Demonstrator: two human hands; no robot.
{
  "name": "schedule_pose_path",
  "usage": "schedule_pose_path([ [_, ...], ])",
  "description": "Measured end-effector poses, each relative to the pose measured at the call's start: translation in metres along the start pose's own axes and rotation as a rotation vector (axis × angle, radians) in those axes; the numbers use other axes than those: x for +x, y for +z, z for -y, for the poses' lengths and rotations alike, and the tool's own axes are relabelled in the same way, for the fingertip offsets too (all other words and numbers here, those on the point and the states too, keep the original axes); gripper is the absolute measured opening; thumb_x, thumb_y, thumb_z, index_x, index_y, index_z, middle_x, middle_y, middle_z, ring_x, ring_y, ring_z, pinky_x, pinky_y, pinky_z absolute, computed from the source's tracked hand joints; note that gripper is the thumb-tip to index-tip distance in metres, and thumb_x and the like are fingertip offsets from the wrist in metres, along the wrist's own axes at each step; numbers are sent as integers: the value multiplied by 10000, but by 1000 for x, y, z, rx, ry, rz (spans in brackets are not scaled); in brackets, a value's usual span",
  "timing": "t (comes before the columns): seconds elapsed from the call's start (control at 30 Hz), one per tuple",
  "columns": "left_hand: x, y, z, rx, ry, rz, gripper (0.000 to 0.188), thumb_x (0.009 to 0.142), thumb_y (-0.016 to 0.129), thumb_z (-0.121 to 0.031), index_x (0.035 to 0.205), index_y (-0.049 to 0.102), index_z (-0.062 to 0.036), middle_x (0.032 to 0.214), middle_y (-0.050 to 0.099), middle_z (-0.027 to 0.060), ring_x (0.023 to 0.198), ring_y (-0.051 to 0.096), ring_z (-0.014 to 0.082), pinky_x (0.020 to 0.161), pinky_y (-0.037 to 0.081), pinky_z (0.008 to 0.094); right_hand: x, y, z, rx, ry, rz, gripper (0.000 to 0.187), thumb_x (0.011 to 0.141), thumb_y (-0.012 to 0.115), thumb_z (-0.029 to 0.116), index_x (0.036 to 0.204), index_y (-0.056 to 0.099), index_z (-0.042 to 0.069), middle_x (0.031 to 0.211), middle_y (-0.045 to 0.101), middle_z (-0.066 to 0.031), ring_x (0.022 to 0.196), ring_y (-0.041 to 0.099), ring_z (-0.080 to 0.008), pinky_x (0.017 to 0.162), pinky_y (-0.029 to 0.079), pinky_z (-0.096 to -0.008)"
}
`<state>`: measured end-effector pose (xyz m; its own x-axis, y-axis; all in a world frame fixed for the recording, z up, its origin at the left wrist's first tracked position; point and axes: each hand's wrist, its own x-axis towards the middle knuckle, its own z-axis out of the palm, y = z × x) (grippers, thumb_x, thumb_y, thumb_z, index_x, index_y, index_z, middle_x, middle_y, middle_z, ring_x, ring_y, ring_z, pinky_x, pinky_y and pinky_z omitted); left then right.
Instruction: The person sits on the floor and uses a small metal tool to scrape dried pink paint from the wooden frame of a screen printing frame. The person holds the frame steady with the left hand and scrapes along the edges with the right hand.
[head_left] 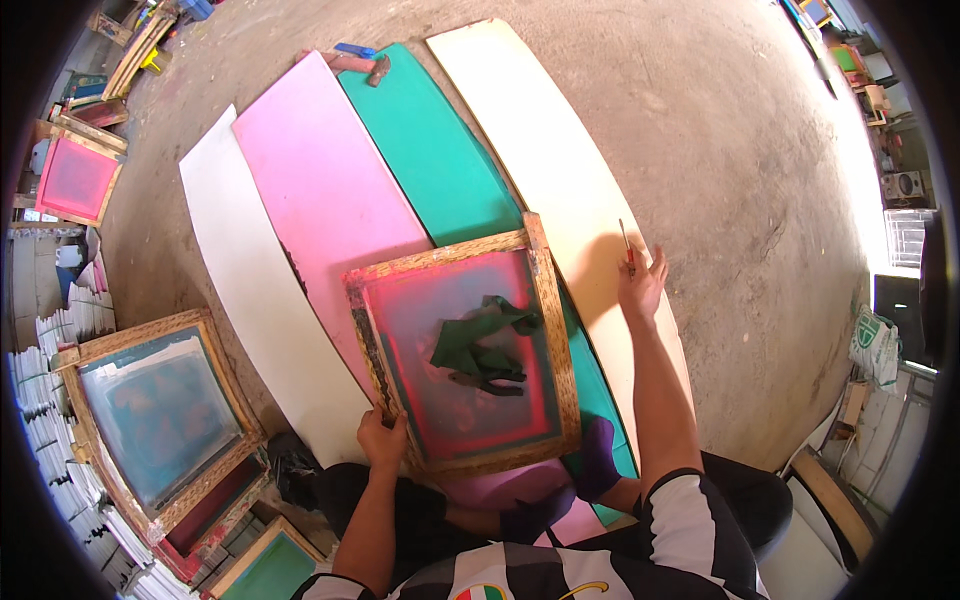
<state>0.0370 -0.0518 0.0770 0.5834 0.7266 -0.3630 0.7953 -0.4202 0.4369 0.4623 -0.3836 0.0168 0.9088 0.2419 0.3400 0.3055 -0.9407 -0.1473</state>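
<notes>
On a rough concrete floor [760, 190], long smooth boards [320, 160] in white, pink, green and cream are laid side by side. Across them a rectangular screen [420, 400] is set, its translucent mesh reddened around the margins (the wood frame [563, 370] is scuffed and paint-stained). On it a crumpled dark green cloth [465, 342] is spread. The frame's lower left corner is gripped by the left hand [383, 437]; in the right hand's [643, 287] curled fingers, a slim red-handled tool [630, 262] is pinched.

Bright light fr. R, floor [750, 180] blown out there; soft shadow L of R hand [643, 286] on cream board [540, 140]; ctr sharp, edges bent, corners blk.
</notes>
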Motion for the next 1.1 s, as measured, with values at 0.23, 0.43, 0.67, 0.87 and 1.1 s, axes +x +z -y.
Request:
schedule_pose_path([
  [0.23, -4, 3, -12, -40, -11, -75, 446, 759, 849, -147, 1103, 703, 96, 929, 659, 205, 815, 674, 374, 717, 535, 460, -37, -44, 125, 524, 438, 504, 428, 869, 821, 370, 1127, 694, 54, 950, 721, -145, 890, 705, -347, 738, 539, -468],
  [0.43, -8, 9, 11, -117, 30, -113, 439, 760, 840, -140, 1107, 702, 92, 901, 644, 187, 804, 660, 352, 717, 530, 438, -37, -43, 140, 537, 218, 446, 419, 764, 880, 324, 894, 639, 9, 850, 660, -144, 760, 651, -343, 694, 506, -461],
  [0.67, 5, 2, -22, -120, 125, -113, 400, 767, 829, -131, 1087, 709, 77, 887, 652, 188, 817, 667, 352, 723, 527, 435, -40, -46, 106, 576, 325, 384, 331, 829, 829, 267, 948, 686, -6, 825, 655, -139, 712, 647, -309, 659, 508, -437],
  [0.87, 6, 11, -16, -110, 120, -127, 419, 772, 827, -150, 1119, 722, 59, 890, 659, 192, 814, 671, 350, 726, 529, 440, 4, 17, 25, 356, 310, 255, 332, 921, 744, 207, 1162, 701, -17, 1161, 707, -215, 1015, 682, -362, 852, 526, -460],
  [1.1, 4, 11, -17, -138, 133, -127, 425, 771, 830, -165, 1118, 725, 57, 891, 662, 182, 804, 669, 340, 714, 528, 427, 21, 31, 0, 288, 127, 70, 503, 910, 712, 208, 1349, 604, -11, 1296, 661, -228, 1184, 619, -424, 1010, 485, -527],
])
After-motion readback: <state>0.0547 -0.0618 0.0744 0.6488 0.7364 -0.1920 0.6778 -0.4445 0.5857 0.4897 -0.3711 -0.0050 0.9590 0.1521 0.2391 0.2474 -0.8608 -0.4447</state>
